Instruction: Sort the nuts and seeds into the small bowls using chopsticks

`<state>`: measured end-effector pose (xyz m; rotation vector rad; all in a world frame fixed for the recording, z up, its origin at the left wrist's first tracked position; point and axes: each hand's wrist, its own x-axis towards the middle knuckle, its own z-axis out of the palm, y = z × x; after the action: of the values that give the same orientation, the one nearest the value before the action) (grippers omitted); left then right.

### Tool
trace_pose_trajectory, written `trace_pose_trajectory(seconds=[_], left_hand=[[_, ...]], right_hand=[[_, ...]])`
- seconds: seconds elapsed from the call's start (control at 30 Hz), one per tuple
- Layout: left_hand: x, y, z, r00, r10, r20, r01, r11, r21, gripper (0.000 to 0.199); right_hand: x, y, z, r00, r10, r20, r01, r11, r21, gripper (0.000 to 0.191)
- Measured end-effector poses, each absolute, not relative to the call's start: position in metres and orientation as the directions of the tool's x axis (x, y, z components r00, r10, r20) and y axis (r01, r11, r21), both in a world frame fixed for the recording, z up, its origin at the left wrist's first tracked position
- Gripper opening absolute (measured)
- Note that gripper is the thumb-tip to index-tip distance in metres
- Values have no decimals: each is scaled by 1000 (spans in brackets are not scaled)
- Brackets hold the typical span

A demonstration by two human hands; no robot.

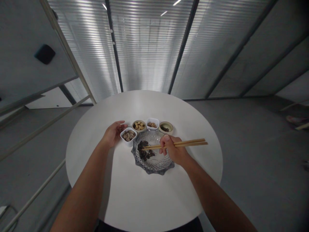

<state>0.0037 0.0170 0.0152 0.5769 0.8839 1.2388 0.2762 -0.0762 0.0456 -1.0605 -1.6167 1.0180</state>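
Observation:
My right hand [173, 149] grips a pair of wooden chopsticks [190, 142] over a scalloped clear glass bowl [154, 168]. Their tips reach into a pile of dark seeds or dried pieces [144, 149] at the bowl's left side; whether they pinch one is too small to tell. Beside a small white square dish [128, 142] of striped sunflower seeds, my left hand [114, 132] rests with its fingers stretched out. It holds nothing, and I cannot tell whether it touches the dish.
Behind the glass bowl stand a round dish of tan nuts [139, 125], a white dish with some nuts [152, 123] and a round dish with dark pieces [166, 127]. All sit on a round white table [130, 193]. A whiteboard on a frame [36, 38] stands at left.

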Motion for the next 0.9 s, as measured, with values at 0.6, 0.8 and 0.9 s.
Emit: trace_pose_trajectory(seconds=[0.6, 0.8, 0.9], left_hand=[[3, 17, 15, 82, 963, -258, -562, 258, 786, 21], [4, 16, 18, 70, 959, -275, -562, 266, 784, 19], [4, 17, 17, 79, 959, -272, -564, 268, 781, 20]], right_hand=[[280, -74, 46, -223, 940, 259, 66, 279, -958, 45], [279, -75, 46, -231, 940, 249, 96, 277, -956, 44], [279, -74, 46, -218, 944, 247, 122, 277, -953, 44]])
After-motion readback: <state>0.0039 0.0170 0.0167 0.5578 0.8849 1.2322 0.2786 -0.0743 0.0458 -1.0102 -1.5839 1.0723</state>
